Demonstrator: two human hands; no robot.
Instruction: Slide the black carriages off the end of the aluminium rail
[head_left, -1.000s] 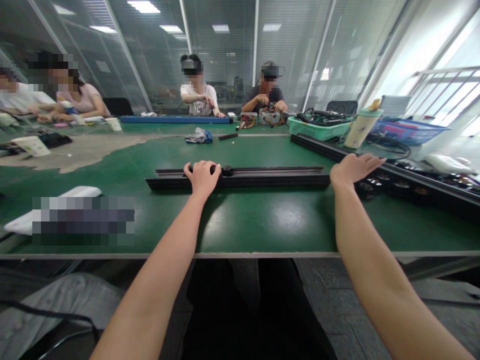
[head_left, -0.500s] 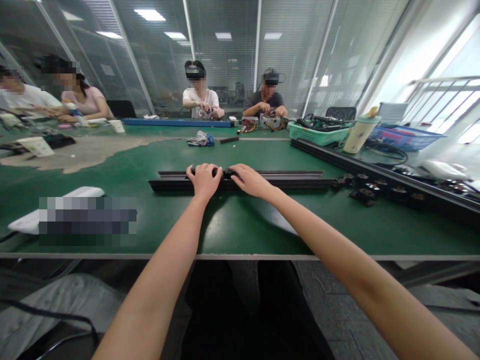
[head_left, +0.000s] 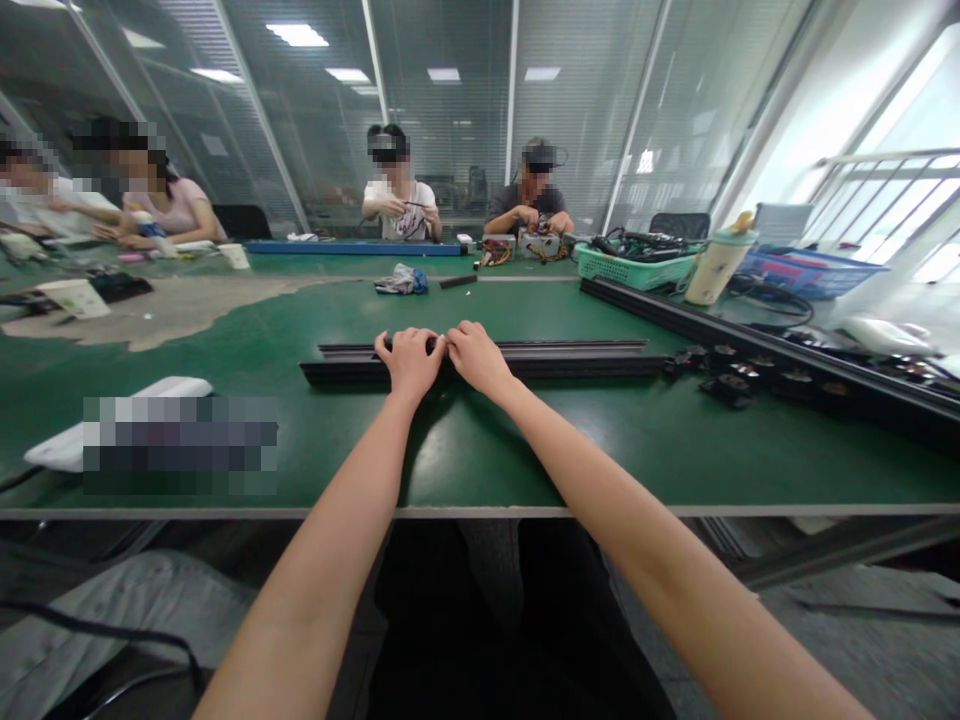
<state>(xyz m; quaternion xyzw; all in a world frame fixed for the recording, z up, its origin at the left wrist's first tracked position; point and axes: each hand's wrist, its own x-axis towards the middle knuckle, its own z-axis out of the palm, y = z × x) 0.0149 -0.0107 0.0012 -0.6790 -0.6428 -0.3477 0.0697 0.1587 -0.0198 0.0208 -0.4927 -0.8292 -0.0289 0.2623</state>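
A long black rail-like profile (head_left: pixel 585 367) with a grey channel lies crosswise on the green table in front of me. My left hand (head_left: pixel 410 362) is curled over its left half, closed on a small black part (head_left: pixel 430 346) that shows between thumb and fingers. Right beside it, my right hand (head_left: pixel 478 359) bends down onto the channel. Its fingertips are pressed together close to the left thumb, and what they pinch is hidden. Several small black parts with shiny metal (head_left: pixel 731 385) lie past the rail's right end.
A longer black rail (head_left: pixel 720 335) slants along the right side. Behind it stand a green basket (head_left: pixel 634 268) of cables, a cream bottle (head_left: pixel 720 265) and a blue basket (head_left: pixel 817 278). A white device (head_left: pixel 56 447) lies at left. A grey-blue cloth (head_left: pixel 401 280) lies farther back. Co-workers sit opposite.
My right hand has shifted left along the rail, up against my left hand, and its fingers have drawn together. My left hand stays in place. A co-worker opposite has raised their hands.
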